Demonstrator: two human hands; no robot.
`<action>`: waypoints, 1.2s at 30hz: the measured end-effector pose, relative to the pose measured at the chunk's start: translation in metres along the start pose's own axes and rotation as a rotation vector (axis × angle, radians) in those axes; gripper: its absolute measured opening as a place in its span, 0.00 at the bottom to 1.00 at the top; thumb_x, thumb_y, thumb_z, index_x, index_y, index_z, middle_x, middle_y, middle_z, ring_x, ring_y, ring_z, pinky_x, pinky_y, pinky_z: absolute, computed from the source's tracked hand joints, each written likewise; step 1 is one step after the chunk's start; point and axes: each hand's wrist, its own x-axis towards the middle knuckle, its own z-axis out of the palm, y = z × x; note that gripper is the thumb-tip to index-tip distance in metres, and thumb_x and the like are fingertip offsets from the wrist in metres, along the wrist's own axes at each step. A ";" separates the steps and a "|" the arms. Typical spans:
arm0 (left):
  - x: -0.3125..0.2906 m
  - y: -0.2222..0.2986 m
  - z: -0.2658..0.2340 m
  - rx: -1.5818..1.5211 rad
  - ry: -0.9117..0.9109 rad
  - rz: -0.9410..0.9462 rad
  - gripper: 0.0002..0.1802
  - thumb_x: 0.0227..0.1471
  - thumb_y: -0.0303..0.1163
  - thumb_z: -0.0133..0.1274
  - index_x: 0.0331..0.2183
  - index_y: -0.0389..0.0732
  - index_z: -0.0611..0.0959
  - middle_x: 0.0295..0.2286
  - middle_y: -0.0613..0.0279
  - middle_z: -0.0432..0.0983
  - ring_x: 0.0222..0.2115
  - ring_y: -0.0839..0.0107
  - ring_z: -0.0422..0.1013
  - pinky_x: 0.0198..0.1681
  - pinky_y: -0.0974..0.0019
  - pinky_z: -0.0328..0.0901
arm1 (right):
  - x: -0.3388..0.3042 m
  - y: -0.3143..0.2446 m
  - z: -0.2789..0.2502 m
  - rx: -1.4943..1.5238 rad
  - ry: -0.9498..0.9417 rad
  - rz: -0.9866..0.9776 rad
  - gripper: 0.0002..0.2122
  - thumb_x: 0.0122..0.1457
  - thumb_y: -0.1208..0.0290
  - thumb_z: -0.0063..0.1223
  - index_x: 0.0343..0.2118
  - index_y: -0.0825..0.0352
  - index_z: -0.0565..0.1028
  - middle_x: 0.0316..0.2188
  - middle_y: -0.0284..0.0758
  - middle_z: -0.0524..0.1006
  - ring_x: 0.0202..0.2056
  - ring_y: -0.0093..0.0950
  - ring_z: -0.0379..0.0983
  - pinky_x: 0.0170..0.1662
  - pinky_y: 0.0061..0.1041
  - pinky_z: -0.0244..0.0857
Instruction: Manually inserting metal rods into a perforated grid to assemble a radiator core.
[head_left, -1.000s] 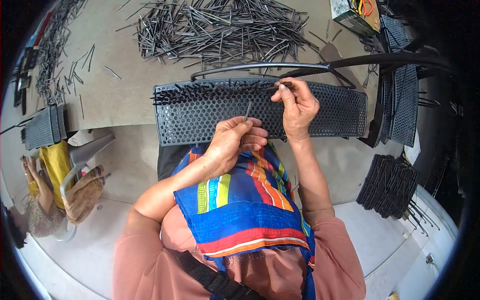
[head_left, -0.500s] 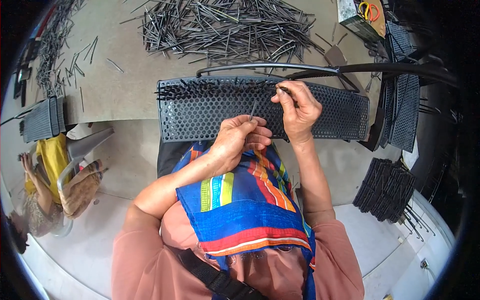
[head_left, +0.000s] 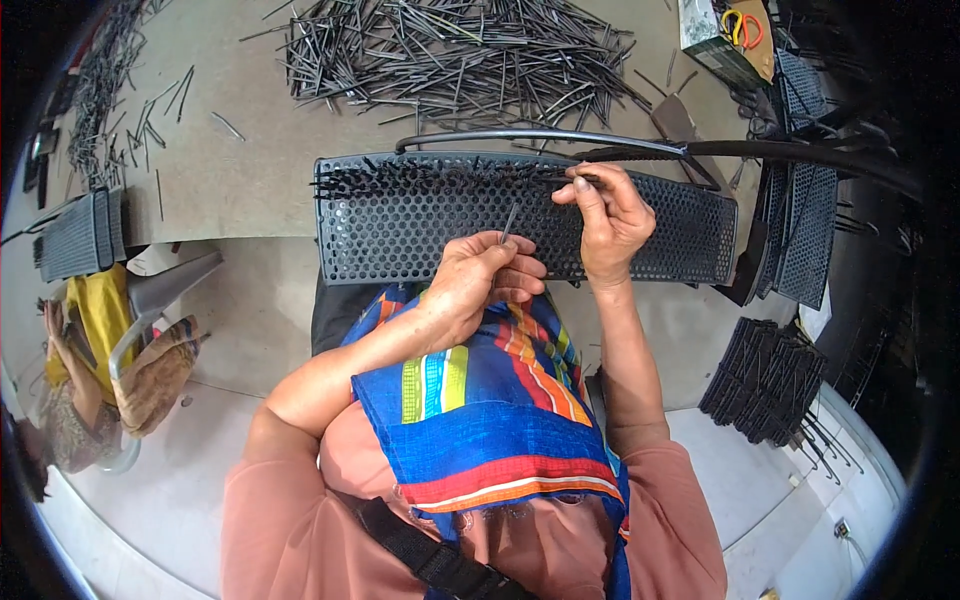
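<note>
Shifted slightly: right hand (head_left: 608,218) is now reaching further along the panel's far edge. Left hand (head_left: 482,283) is pinching a thin metal pin (head_left: 508,223), which is pointing up and away, nearly upright. Right fingertips are pinching another pin (head_left: 590,180) into the perforated black panel (head_left: 400,225), whose long axis is running left to right. Loose pins (head_left: 450,50) are lying heaped beyond it.

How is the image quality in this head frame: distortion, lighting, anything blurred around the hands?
Head view: strong fisheye bend, so the perforated black panel bows and the corners go black. Light is even and soft, with no harsh shadows or glare. The left hand, the right hand and the pile of thin metal pins are sharp; detail smears only toward the rim.
</note>
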 end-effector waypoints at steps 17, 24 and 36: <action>-0.001 0.001 0.002 -0.012 0.006 0.015 0.12 0.62 0.29 0.43 0.41 0.33 0.77 0.30 0.52 0.81 0.26 0.69 0.78 0.29 0.72 0.73 | 0.014 -0.016 0.008 -0.394 -0.043 -0.178 0.07 0.49 0.83 0.61 0.32 0.70 0.81 0.23 0.31 0.74 0.20 0.16 0.65 0.23 0.16 0.57; 0.000 -0.004 0.001 -0.018 -0.028 0.030 0.12 0.62 0.29 0.42 0.41 0.33 0.77 0.30 0.54 0.81 0.26 0.70 0.78 0.29 0.73 0.72 | 0.016 -0.018 0.005 -0.452 -0.102 -0.225 0.08 0.49 0.83 0.60 0.33 0.70 0.81 0.22 0.35 0.75 0.21 0.24 0.71 0.24 0.22 0.63; 0.004 0.002 0.013 0.111 -0.195 0.040 0.13 0.62 0.30 0.45 0.44 0.32 0.77 0.31 0.58 0.80 0.27 0.74 0.76 0.31 0.74 0.71 | -0.024 -0.022 -0.005 0.199 -0.157 0.396 0.09 0.51 0.84 0.58 0.36 0.72 0.79 0.26 0.30 0.77 0.21 0.10 0.65 0.23 0.10 0.58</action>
